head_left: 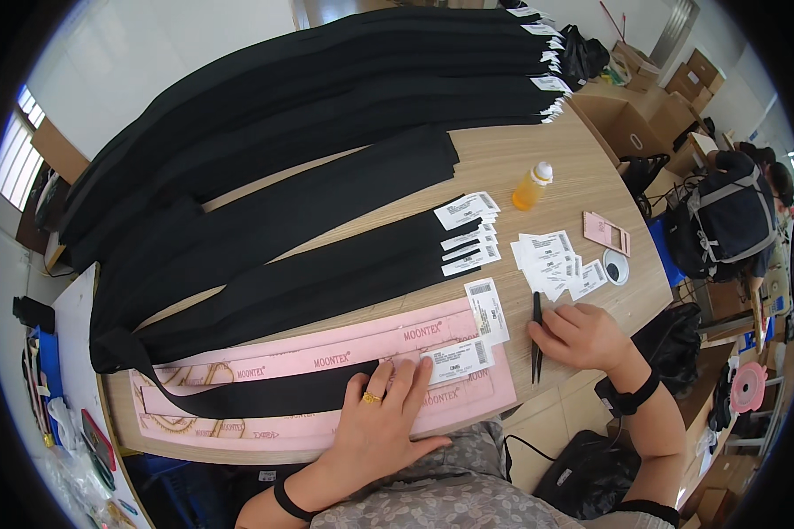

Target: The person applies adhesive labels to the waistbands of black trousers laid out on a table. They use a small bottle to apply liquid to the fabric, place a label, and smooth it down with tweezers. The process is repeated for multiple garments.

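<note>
**Wooden desk [582, 150] laid with black bands [282, 101]**

On pink sheets [468, 414], a black strip [273, 394] and its white label [459, 361] are covered partly by the left hand [381, 414], fingers spread. Black tweezers [537, 353] are met by the curled right hand [582, 335]; whether pinched cannot be told.

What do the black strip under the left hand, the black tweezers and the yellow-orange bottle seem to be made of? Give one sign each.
Black strip: likely matte fabric; it curves softly without shine.
Black tweezers: coated metal or plastic; slim straight arms leave it open.
Bottle: probably smooth plastic, translucent; orange contents show through.
</note>
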Motion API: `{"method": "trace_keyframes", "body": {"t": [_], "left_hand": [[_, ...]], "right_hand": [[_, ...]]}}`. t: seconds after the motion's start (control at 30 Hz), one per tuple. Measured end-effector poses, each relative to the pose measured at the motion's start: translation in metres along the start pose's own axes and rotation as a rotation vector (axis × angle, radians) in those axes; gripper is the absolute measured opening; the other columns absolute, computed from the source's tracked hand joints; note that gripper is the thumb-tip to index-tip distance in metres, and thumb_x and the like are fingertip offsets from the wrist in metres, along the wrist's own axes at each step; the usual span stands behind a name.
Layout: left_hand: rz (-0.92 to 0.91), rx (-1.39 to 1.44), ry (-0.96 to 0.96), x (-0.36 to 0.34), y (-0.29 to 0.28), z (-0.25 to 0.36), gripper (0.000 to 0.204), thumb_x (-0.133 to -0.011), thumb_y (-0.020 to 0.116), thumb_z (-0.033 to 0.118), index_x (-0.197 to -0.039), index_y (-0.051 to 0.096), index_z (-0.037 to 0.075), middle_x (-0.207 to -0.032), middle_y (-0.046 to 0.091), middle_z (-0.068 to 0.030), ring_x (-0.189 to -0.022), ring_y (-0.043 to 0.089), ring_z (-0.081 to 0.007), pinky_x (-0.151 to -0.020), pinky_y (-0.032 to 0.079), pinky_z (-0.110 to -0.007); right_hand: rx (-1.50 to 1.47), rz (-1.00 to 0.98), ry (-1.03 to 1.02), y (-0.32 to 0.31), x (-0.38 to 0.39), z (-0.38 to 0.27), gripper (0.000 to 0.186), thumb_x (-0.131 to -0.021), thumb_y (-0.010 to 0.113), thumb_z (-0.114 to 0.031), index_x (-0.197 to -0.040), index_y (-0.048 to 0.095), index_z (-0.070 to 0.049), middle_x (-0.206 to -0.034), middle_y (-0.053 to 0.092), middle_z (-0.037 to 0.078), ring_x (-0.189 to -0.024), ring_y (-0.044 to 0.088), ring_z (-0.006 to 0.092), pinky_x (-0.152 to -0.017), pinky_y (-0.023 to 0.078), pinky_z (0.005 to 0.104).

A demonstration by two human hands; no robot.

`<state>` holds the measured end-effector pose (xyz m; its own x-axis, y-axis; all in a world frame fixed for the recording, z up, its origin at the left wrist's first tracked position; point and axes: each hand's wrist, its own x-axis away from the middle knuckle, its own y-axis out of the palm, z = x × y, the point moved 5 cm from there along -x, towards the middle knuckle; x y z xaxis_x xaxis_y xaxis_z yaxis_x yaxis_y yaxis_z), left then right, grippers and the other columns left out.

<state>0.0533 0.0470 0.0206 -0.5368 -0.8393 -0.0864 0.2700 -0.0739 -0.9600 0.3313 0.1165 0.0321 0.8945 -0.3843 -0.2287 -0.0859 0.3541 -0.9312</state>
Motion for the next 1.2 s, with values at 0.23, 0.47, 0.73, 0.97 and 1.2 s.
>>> {"method": "trace_keyframes", "body": {"t": [0.23,0.47,0.73,0.97,1.2], "left_hand": [[0.024,0.005,0.001,0.0,-0.002,0.0,0.106,-0.067,0.084,0.067,-0.144,0.058,-0.001,-0.136,0.051,-0.0148,-0.124,0.049,-0.0347,-0.1,0.041,-0.051],[0.023,0.05,-0.006,-0.005,-0.003,-0.002,0.106,-0.067,0.084,0.068,-0.143,0.058,-0.001,-0.134,0.052,-0.0143,-0.121,0.05,-0.0338,-0.098,0.041,-0.049],[-0.025,0.043,-0.004,-0.005,-0.003,-0.004,0.105,-0.077,0.078,0.068,-0.149,0.051,-0.003,-0.135,0.051,-0.0149,-0.128,0.047,-0.0314,-0.096,0.042,-0.046],[-0.001,0.049,-0.004,-0.006,0.0,-0.004,0.104,-0.07,0.082,0.069,-0.145,0.057,0.001,-0.132,0.05,-0.013,-0.123,0.049,-0.0321,-0.095,0.041,-0.047],[-0.061,0.013,0.024,-0.013,-0.004,-0.001,0.097,-0.075,0.077,0.07,-0.149,0.058,0.011,-0.131,0.049,-0.0145,-0.123,0.049,-0.0328,-0.094,0.043,-0.047]], "right_hand": [[-1.012,0.52,0.843,-0.012,-0.018,-0.035,0.02,-0.09,0.073,0.003,-0.109,0.067,0.0,-0.086,0.067,0.007,-0.069,0.064,0.0119,-0.061,0.051,0.0246],[-1.339,0.385,0.942,0.02,-0.065,-0.06,0.014,-0.094,0.073,0.001,-0.107,0.069,0.0,-0.087,0.068,0.002,-0.071,0.056,0.0029,-0.061,0.046,0.0213],[-1.282,0.35,0.908,0.022,-0.072,-0.058,0.015,-0.093,0.073,0.0,-0.107,0.068,-0.001,-0.085,0.068,0.004,-0.069,0.057,0.0049,-0.06,0.047,0.0219],[-1.117,0.32,0.83,0.01,-0.081,-0.055,0.018,-0.089,0.075,0.002,-0.104,0.067,-0.003,-0.083,0.069,0.009,-0.064,0.063,0.014,-0.059,0.051,0.0274],[-1.026,0.278,0.838,0.007,-0.087,-0.055,0.014,-0.089,0.075,-0.001,-0.098,0.065,-0.005,-0.078,0.067,0.01,-0.061,0.065,0.022,-0.055,0.051,0.032]]}}
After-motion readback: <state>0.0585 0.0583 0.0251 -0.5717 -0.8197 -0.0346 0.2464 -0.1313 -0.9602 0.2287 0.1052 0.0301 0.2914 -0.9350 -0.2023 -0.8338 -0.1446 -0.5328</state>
